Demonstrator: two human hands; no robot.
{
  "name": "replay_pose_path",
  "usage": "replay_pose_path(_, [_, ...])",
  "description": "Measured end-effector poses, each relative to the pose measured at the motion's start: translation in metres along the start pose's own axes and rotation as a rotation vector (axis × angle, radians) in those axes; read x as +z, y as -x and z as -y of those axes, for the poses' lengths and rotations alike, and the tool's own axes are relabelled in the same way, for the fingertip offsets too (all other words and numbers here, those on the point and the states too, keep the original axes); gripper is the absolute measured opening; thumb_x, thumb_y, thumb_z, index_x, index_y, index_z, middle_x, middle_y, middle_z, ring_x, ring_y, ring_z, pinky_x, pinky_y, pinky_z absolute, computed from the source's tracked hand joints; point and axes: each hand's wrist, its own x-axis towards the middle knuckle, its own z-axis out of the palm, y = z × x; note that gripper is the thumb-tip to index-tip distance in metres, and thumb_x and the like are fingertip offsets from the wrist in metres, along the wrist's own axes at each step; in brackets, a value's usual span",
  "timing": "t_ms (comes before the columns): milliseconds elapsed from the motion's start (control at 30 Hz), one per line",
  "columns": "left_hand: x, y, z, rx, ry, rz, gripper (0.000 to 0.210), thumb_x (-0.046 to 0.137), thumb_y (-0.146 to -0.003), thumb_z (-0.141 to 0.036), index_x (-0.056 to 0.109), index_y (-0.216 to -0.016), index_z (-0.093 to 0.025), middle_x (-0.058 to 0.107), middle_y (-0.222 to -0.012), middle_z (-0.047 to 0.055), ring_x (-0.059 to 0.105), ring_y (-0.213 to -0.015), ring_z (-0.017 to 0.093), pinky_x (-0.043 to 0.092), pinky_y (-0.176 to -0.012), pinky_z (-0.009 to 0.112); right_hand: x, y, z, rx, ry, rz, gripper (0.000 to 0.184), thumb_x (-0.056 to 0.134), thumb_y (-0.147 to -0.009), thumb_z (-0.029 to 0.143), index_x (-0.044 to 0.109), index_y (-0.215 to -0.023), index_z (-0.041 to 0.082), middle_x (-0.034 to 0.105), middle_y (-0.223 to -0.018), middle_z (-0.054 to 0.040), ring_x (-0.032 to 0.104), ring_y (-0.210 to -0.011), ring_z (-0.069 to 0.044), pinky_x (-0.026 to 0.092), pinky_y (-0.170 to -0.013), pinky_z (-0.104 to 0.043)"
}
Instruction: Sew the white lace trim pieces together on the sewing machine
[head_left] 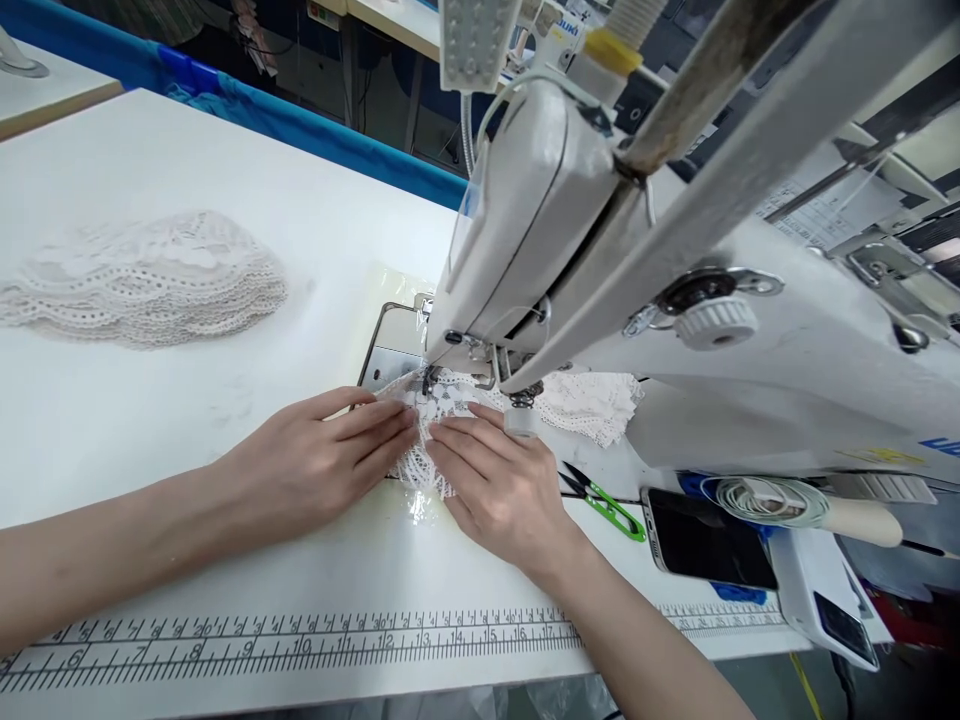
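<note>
A piece of white lace (448, 400) lies under the presser foot (429, 380) of a white sewing machine (525, 180). My left hand (330, 455) rests palm down at the lace's left side, fingers stretched and close together, thumb hidden. From the right, my right hand (502, 480) lies on the same lace with its fingers extended flat. The fingertips of both hands nearly meet in front of the foot. More lace (592, 400) spreads behind the needle area to the right. The needle tip is too small to make out.
A stack of scalloped lace pieces (150, 280) lies on the white table (315, 240) at the left. Green thread snips (611, 508), a phone (709, 540) and a coil of cord (772, 500) lie at the right. A printed ruler (300, 645) runs along the front edge.
</note>
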Motion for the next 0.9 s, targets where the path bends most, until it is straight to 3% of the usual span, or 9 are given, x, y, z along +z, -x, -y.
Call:
replay_pose_path(233, [0.002,0.005,0.002,-0.04,0.05,0.003,0.034,0.053,-0.102,-0.01,0.067,-0.132,-0.01,0.078,-0.127,0.01,0.067,-0.128,0.022,0.042,-0.123,0.039,0.002,-0.002,0.0,-0.004,0.011,-0.023,0.03,0.051,-0.09,0.0,0.078,-0.097,0.012,0.083,-0.104,-0.0067,0.077,-0.095,-0.018,0.063,-0.087,-0.032])
replay_pose_path(467, [-0.004,-0.009,0.009,-0.032,-0.013,0.039,0.029,0.048,-0.106,-0.01,0.073,-0.12,-0.013,0.08,-0.121,0.005,0.072,-0.118,0.019,0.05,-0.113,0.036,0.006,-0.002,-0.003,-0.002,0.053,0.009,0.037,0.05,-0.089,-0.003,0.08,-0.101,0.015,0.083,-0.11,-0.0061,0.077,-0.099,-0.018,0.061,-0.078,-0.031])
replay_pose_path(700, [-0.004,-0.009,0.012,-0.055,0.01,0.039,0.032,0.046,-0.107,-0.012,0.074,-0.122,-0.012,0.08,-0.123,0.006,0.072,-0.121,0.02,0.046,-0.118,0.036,0.01,0.0,-0.002,-0.004,0.061,-0.007,0.029,0.055,-0.097,0.003,0.08,-0.105,0.014,0.082,-0.114,-0.009,0.076,-0.102,-0.019,0.06,-0.099,-0.037])
replay_pose_path(900, [-0.006,-0.013,0.018,-0.032,-0.005,0.052,0.028,0.052,-0.104,-0.011,0.074,-0.121,-0.012,0.08,-0.122,0.007,0.074,-0.117,0.021,0.05,-0.116,0.038,0.012,0.0,-0.002,0.013,0.075,0.018,0.025,0.058,-0.099,0.004,0.08,-0.107,0.013,0.081,-0.118,-0.0097,0.077,-0.104,-0.019,0.06,-0.101,-0.037])
